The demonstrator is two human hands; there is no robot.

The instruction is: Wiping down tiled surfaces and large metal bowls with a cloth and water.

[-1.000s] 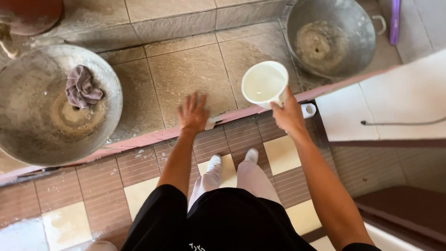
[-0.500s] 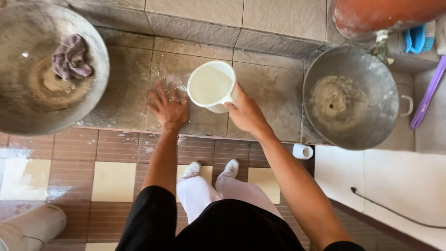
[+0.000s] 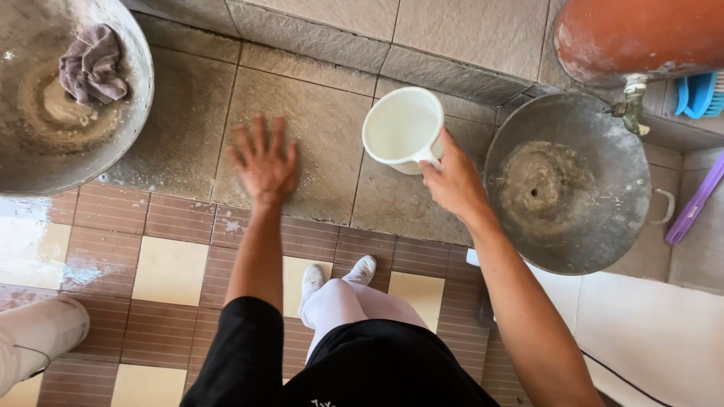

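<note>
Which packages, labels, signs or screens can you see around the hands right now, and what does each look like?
None in view: no package, label, sign or screen.
Right hand: holds a plain white plastic jug by its handle, no label showing.
Left hand: spread flat on the wet grey floor tiles.

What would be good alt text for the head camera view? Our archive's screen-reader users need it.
Seen from above, a person's right hand holds a white plastic scoop by its handle over wet stone floor tiles, while the left hand lies spread on a tile. A metal basin with a purple rag sits at left; a second basin sits at right under a tap.
</note>
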